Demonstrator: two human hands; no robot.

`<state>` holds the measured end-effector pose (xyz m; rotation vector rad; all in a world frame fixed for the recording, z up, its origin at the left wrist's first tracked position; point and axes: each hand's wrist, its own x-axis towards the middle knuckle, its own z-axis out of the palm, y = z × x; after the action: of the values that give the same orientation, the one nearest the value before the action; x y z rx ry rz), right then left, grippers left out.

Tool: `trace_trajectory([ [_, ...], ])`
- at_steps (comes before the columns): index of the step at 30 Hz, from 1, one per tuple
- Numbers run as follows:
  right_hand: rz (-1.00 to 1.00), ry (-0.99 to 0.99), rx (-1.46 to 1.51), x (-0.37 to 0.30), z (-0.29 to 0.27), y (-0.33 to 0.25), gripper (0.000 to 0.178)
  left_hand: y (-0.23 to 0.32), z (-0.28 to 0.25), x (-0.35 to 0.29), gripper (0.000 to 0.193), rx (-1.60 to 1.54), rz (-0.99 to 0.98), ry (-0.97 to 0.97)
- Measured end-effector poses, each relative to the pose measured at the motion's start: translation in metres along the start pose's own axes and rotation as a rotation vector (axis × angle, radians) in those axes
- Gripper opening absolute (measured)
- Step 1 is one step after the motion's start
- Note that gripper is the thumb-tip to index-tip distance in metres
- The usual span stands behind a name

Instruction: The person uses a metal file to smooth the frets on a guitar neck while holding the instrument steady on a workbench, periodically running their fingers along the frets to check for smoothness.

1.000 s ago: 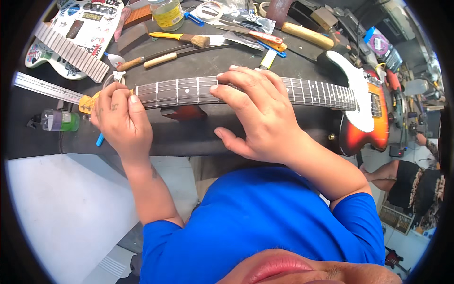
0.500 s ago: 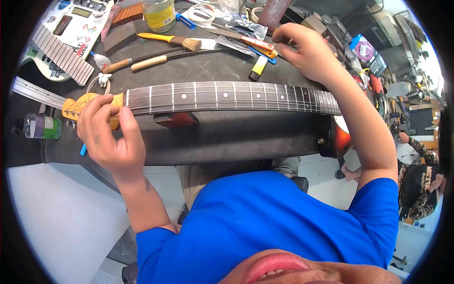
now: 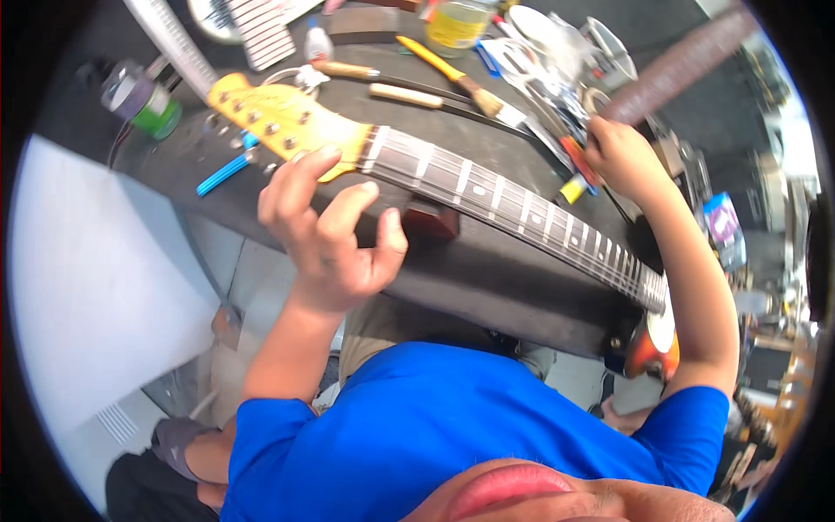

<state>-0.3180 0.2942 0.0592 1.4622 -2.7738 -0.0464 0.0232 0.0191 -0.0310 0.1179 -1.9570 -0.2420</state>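
An electric guitar lies along the bench's near edge, its dark fretboard strung and its yellow wooden headstock at the left. Part of the sunburst body shows below my right forearm. A dark red block sits under the neck near the nut. My left hand is open beside the headstock, fingers spread and curved; one fingertip overlaps its lower edge. Over the tools at the far right, my right hand has its fingers curled together, next to red-handled scissors. What it may hold is hidden.
A brown cylinder rises just beyond my right hand. A yellow-handled brush, wooden-handled files, a yellow-labelled jar and a steel ruler lie about. A green-liquid bottle and blue tool are left.
The view has turned, so the guitar neck now slants down to the right. My left hand has come away from round the headstock and opened. My right hand's fingers have curled in closer.
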Motion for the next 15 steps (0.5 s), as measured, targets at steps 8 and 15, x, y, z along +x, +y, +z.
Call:
trace_trajectory([
  [8,0.144,-0.174,0.258,0.011,-0.011,-0.028,0.026,-0.014,-0.008,-0.007,0.059,0.005,-0.070,0.016],
  [15,0.106,-0.026,0.226,0.013,0.011,0.006,0.022,-0.009,-0.012,0.004,0.053,0.057,-0.087,-0.069],
])
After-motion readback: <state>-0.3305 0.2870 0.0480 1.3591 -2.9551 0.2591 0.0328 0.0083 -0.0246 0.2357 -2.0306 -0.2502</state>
